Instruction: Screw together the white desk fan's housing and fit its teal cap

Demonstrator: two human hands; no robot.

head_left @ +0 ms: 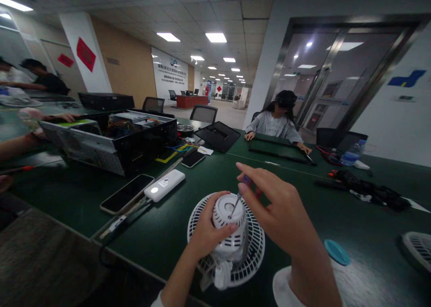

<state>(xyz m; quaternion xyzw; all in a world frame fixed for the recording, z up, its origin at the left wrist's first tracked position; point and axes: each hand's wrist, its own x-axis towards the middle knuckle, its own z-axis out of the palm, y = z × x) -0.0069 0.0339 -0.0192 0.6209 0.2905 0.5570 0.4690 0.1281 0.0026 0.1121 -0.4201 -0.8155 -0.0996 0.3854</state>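
Observation:
A small white electric fan lies on its grille on the green table, its motor housing facing up. My left hand is wrapped round the housing, thumb on its near side. Between the fingers of my right hand is a screwdriver with a purple handle and thin metal shaft. Its tip meets the top of the housing near a small screw hole. Part of the handle is hidden by my fingers. A bundled white cord hangs at the fan's near side.
Left of the fan lie a white power bank with a cable and a phone. An opened computer case stands beyond. On the right are a teal disc and another white grille. Across the table a person handles a black frame.

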